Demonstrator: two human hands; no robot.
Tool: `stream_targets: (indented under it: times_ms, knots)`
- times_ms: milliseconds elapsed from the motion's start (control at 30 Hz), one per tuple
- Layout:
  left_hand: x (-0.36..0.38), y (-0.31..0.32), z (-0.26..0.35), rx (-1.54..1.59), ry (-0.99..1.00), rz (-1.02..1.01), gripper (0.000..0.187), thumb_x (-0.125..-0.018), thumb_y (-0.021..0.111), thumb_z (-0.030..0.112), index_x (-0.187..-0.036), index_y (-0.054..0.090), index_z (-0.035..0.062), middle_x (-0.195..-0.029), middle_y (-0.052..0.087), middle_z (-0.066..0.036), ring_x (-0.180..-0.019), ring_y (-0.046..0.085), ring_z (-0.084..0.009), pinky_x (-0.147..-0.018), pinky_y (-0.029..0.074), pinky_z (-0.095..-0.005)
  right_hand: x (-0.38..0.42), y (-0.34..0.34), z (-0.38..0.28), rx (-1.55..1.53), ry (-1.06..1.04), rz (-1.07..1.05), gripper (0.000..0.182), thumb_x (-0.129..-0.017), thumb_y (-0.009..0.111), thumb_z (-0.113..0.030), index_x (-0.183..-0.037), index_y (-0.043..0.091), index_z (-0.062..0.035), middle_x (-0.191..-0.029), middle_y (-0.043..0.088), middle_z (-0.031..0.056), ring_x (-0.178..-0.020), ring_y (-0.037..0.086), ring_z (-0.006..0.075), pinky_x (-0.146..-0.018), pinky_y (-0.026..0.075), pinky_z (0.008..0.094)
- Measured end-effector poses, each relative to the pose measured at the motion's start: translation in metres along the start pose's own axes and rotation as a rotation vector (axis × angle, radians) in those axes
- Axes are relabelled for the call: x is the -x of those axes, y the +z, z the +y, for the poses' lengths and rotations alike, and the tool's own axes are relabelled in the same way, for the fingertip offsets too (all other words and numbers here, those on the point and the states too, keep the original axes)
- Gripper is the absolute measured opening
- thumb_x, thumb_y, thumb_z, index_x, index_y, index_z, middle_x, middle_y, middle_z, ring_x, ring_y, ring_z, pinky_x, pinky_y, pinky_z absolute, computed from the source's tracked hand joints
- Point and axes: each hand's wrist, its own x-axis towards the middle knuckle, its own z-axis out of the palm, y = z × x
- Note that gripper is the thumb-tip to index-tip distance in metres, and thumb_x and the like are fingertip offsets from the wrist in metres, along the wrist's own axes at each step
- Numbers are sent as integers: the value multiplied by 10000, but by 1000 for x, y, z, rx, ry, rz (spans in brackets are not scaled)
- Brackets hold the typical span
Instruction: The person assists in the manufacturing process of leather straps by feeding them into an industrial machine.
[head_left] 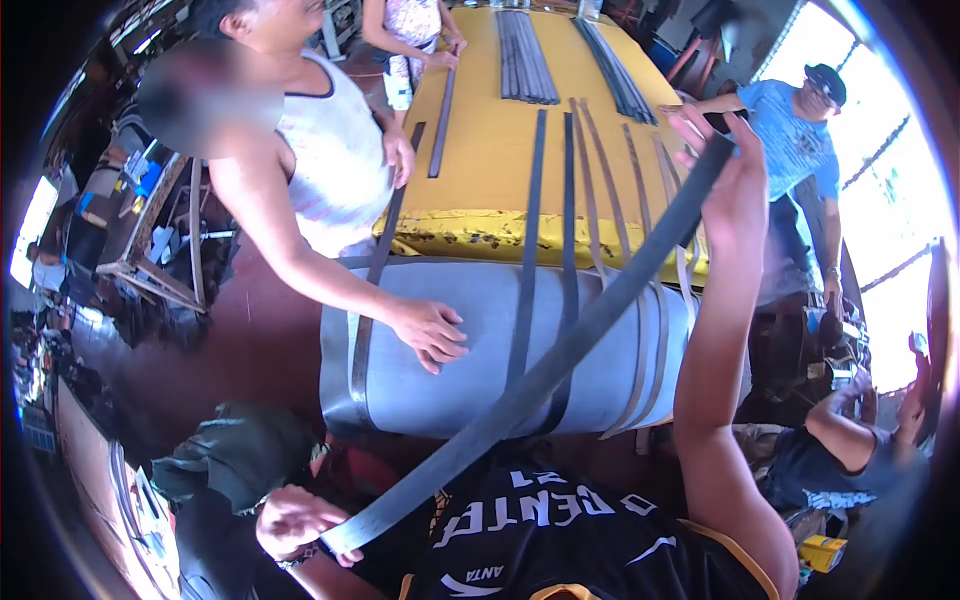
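Observation:
A long dark grey strip (520, 398) is stretched diagonally in front of my chest. Its lower left end is in my left hand (300, 522), with the fingers closed round it. The upper right end is held by my right hand (728, 170), raised over the right side of the yellow table (480, 150). Below the strip's middle lies a grey rounded pad (450, 300) with several strips draped across it, such as a dark one (530, 240). A co-worker's hand (430, 332) rests on the pad's left part, apart from my hands.
Bundles of grey strips (527, 60) and dark strips (612, 70) lie on the table's far part. Co-workers stand at the left, at the far left edge of the table and at the right; another person (840, 440) is at lower right. A wooden frame (150, 235) stands left.

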Motion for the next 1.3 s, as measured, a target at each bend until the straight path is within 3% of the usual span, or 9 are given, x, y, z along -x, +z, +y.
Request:
stream_targets:
  times_ms: [133,267,433,500,567,633,900,1067,1300]
  knots:
    - [-30,-20,-12,1,-400,-47,436,-1070,570,160,-1360,532,-163,-1126,707,-316,-956,750,-376,-868,618,-462,-94,21,69,-28,213,-134,403,-1076,455,-370,-1314,395,-51,-1439,543,325,-1228,628,451,-942,540,461]
    - [-66,-26,-71,98,-368,4,446,-1087,532,123,-1475,451,-82,-1289,667,-240,-1170,675,-306,-1048,524,-450,-188,59,99,-59,234,-331,601,-1108,398,-409,-1531,215,-24,-1484,491,347,-1297,587,453,-959,552,462]
    - [-99,-46,-123,25,-353,9,377,-1092,506,85,-1438,482,-63,-1228,697,-184,-1096,677,-237,-1034,513,-379,-203,98,154,76,320,-339,751,-1099,365,-531,-1600,89,-44,-1416,549,338,-1257,619,446,-975,543,488]
    - [-100,-54,-143,30,-445,49,367,-1092,508,86,-1425,489,-65,-1195,708,-169,-1086,672,-219,-1024,514,-366,-207,55,205,376,522,-346,919,-1004,471,-698,-1619,141,-100,-1291,619,268,-1027,668,362,-900,525,455]
    - [-98,-61,-164,49,-497,62,345,-1093,513,111,-1381,519,-78,-1138,724,-140,-1066,669,-199,-1028,505,-349,-151,34,245,722,540,-220,1124,-856,527,-865,-1633,251,-100,-1521,456,250,-1245,571,317,-999,457,490]
    - [-95,-62,-167,43,-551,85,334,-1096,509,124,-1353,538,-88,-1137,723,-140,-1065,667,-197,-1033,501,-344,-92,-3,268,739,594,-339,1045,-932,496,-792,-1661,159,-124,-1671,283,205,-1450,421,378,-1143,366,569]
    - [-90,-55,-182,134,-690,176,350,-1115,448,190,-1294,587,-78,-1166,727,-170,-1103,708,-245,-1020,525,-363,100,-124,203,610,666,-127,639,-1080,505,-484,-1547,394,-62,-1319,662,199,-1087,706,260,-840,563,336]
    - [-93,-50,-219,60,-742,238,356,-1111,428,201,-1245,618,-68,-1162,730,-193,-1100,717,-288,-1020,535,-387,184,-135,148,543,683,38,520,-1076,536,-444,-1386,557,-27,-1096,737,141,-879,733,207,-738,549,313]
    - [-80,-48,-251,-100,-705,459,318,-1104,426,183,-1163,631,-52,-1109,738,-191,-1012,735,-282,-921,574,-370,274,-164,115,459,690,131,429,-1071,564,-357,-1333,600,-20,-1043,744,121,-844,717,170,-708,536,285]
